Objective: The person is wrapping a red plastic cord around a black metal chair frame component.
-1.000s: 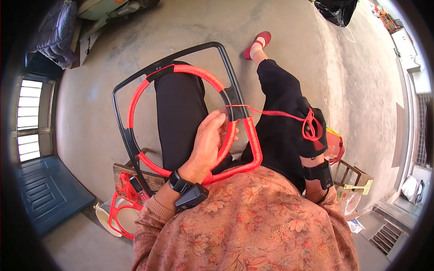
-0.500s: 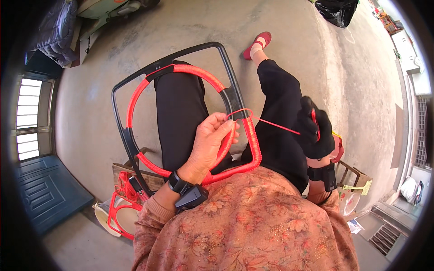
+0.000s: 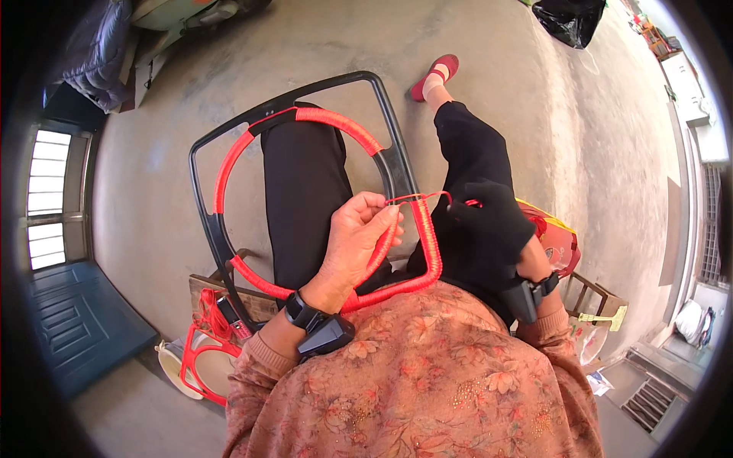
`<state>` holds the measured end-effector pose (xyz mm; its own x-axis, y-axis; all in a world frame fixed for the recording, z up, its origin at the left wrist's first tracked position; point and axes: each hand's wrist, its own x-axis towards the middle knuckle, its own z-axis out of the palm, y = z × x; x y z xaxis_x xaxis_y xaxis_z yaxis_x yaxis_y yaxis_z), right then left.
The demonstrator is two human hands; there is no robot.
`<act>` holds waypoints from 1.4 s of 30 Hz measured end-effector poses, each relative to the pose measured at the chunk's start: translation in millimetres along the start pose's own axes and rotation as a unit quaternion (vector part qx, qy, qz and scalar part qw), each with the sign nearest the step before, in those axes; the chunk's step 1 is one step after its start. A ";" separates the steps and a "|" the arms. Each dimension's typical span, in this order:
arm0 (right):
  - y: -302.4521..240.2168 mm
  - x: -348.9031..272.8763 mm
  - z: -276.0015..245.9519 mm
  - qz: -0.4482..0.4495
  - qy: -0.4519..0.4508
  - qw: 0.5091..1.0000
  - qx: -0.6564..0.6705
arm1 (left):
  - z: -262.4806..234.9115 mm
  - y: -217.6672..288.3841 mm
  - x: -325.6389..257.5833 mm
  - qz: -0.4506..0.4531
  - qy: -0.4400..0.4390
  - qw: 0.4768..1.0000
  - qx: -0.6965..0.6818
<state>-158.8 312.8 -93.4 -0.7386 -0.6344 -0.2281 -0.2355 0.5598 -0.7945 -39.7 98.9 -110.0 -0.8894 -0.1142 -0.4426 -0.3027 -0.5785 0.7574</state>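
Observation:
Across my lap, over my left thigh, lies a black frame (image 3: 396, 165) with a ring inside it. Red cord wrapping (image 3: 429, 243) covers its near right corner and most of the ring. My bare left hand (image 3: 353, 240) is closed round the ring's right side, thumb and fingertips pinched by the cord. A loose length of red cord (image 3: 438, 194) crosses the frame's right bar and runs to my right hand (image 3: 495, 225). That hand wears a black glove and is closed over the cord above my right thigh; a bit of red shows between its fingers.
A red bag (image 3: 561, 248) with a yellow edge stands by my right hip. On a wooden bench (image 3: 202, 288) at my left are a bundle of red cord (image 3: 214, 314) and a mobile phone (image 3: 229, 311). A red-wrapped frame (image 3: 191, 359) leans beside it. A black plastic bag (image 3: 569, 21) lies far right.
My right hand has moved left, in toward the frame, and the cord that was stretched between it and the frame is now short and slack. My left hand stays in place.

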 end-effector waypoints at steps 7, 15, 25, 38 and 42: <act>-23.6 6.2 16.9 0.017 0.039 0.904 0.425 | 0.1 -0.6 0.0 -0.012 0.009 1.000 -0.013; -59.8 -13.1 29.2 -0.086 -0.009 0.968 0.234 | -2.1 2.6 -2.5 -0.017 0.016 0.999 0.027; -19.0 23.9 35.7 0.151 -0.042 0.940 0.303 | -1.9 1.9 -5.1 -0.027 -0.002 0.999 -0.025; -14.4 7.8 33.3 0.118 -0.060 0.953 0.273 | -5.3 6.4 -4.1 -0.093 -0.040 0.995 -0.009; 15.2 -0.2 16.2 0.156 0.064 0.890 0.423 | -4.0 7.3 1.3 -0.057 -0.034 0.997 -0.033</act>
<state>-152.0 312.8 -114.7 -0.7632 -0.4216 -0.4897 0.5146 0.0617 -0.8552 -41.7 91.3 -107.0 -0.8728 0.0097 -0.4879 -0.3813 -0.6374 0.6696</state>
